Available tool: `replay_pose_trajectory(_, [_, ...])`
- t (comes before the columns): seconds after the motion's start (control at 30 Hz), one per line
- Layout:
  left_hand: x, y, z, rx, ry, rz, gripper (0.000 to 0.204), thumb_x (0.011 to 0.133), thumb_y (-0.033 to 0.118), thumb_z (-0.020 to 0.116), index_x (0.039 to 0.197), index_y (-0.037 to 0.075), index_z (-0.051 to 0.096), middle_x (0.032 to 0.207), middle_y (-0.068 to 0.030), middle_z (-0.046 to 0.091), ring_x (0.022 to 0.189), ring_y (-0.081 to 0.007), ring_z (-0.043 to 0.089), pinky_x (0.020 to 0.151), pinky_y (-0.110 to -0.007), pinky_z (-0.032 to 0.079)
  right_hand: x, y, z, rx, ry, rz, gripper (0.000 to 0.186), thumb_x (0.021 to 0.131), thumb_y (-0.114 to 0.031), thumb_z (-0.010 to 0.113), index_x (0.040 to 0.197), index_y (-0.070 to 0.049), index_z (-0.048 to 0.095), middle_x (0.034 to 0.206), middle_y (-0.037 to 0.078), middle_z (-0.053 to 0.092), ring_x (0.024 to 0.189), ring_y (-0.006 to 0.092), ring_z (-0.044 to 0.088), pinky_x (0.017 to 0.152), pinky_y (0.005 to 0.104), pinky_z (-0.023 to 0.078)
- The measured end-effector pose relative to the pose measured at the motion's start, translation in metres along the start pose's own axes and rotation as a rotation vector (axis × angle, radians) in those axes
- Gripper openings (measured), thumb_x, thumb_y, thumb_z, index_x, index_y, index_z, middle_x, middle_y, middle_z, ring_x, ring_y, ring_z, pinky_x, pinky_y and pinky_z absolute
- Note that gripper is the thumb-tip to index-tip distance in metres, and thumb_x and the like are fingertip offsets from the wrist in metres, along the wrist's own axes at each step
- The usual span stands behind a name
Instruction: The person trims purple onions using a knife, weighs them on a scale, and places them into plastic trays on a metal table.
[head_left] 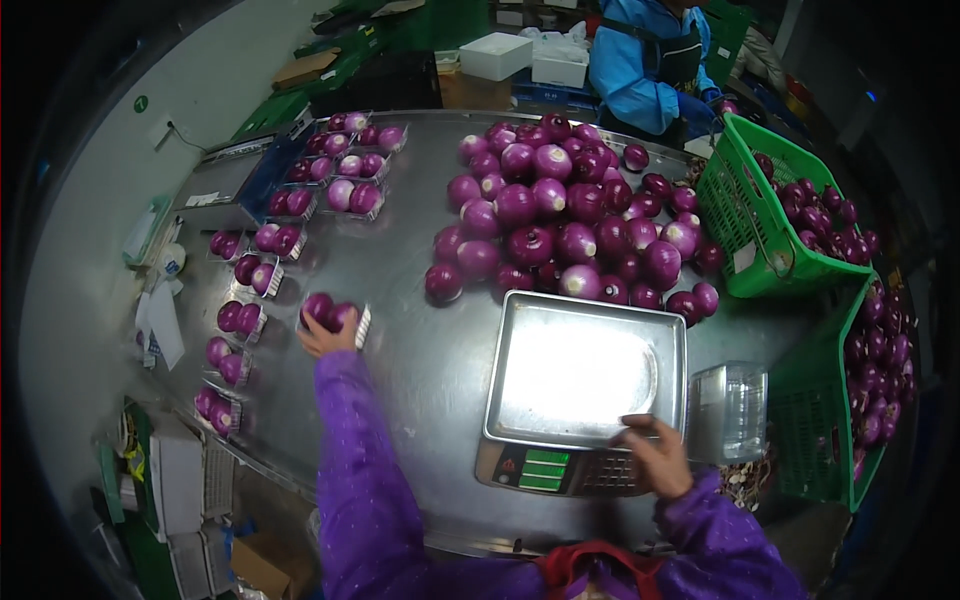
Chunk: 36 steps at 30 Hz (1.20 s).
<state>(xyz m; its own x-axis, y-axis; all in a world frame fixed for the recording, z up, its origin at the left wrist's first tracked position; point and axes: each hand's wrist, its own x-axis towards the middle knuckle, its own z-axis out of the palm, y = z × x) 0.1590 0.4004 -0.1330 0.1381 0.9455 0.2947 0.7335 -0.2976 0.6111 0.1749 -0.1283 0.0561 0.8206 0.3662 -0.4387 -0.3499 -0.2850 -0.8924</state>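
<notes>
My left hand [332, 337] is closed over a clear punnet of two red onions [317, 305], low over the steel table left of the middle. The punnet's ribbed side [363, 328] shows past my fingers. On the right, my right hand [655, 455] hovers over the near edge of the scale [585, 370], its fingers loosely apart and nothing seen in them. The scale's metal pan is bare, and its green display [543, 470] faces me. Beyond the scale lies a large heap of loose red onions [550, 215].
Several filled onion punnets [265, 278] stand in rows along the table's left side. Right of the scale is a stack of clear plastic punnets [729, 410]. Green crates [745, 200] of onions line the right edge. A person in a blue jacket [635, 75] stands across the table.
</notes>
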Motion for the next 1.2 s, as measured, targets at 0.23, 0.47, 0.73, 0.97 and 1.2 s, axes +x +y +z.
replay_pose_trajectory(0.23, [-0.061,0.087,-0.014,-0.47,-0.156,0.355,0.077,0.073,0.033,0.073,0.135,0.006,0.037,0.135,-0.024,0.035,0.127,-0.0375,0.033,0.105,-0.043,0.028,-0.056,0.044,-0.15,-0.655,0.455,-0.337,0.041,0.074,-0.001,0.061,0.113,0.008,0.053,0.11,0.021,0.057,0.099,0.0295,0.058,0.085,0.035,0.046])
replay_pose_trajectory(0.47, [-0.145,0.14,-0.093,-0.714,-0.529,0.215,0.053,0.075,0.021,0.07,0.122,0.004,0.053,0.123,-0.0136,0.053,0.119,-0.0269,0.047,0.101,-0.038,0.034,-0.083,0.066,-0.204,-0.967,0.189,-0.232,0.027,0.067,-0.005,0.065,0.093,-0.001,0.064,0.088,0.021,0.062,0.086,0.0374,0.06,0.075,0.0404,0.047])
replay_pose_trajectory(0.73, [-0.219,0.17,-0.18,-0.917,-0.736,0.247,0.043,0.082,0.009,0.062,0.123,0.002,0.051,0.119,-0.0125,0.055,0.112,-0.0227,0.052,0.097,-0.034,0.038,-0.037,0.068,-0.249,-1.063,-0.195,-0.249,0.023,0.072,-0.023,0.066,0.086,-0.004,0.066,0.074,0.019,0.063,0.073,0.0347,0.063,0.069,0.044,0.048])
replay_pose_trajectory(0.97, [-0.344,0.174,-0.206,-0.937,-1.077,0.174,0.036,0.085,0.004,0.057,0.12,0.002,0.051,0.112,-0.0108,0.057,0.101,-0.019,0.057,0.089,-0.03,0.044,-0.042,0.045,-0.252,-0.78,-0.291,-0.238,0.022,0.072,-0.02,0.066,0.084,-0.003,0.065,0.07,0.015,0.063,0.068,0.0268,0.063,0.065,0.0377,0.048])
replay_pose_trajectory(1.2, [-0.504,0.234,-0.211,-1.083,-2.115,-0.788,0.07,0.09,0.056,0.04,0.136,0.005,0.028,0.133,-0.0231,0.039,0.12,-0.0334,0.043,0.096,-0.051,0.039,-0.055,0.058,-0.253,-0.477,-0.141,-0.357,0.023,0.072,-0.017,0.067,0.088,0.0,0.068,0.074,0.014,0.067,0.067,0.0201,0.063,0.064,0.0327,0.049])
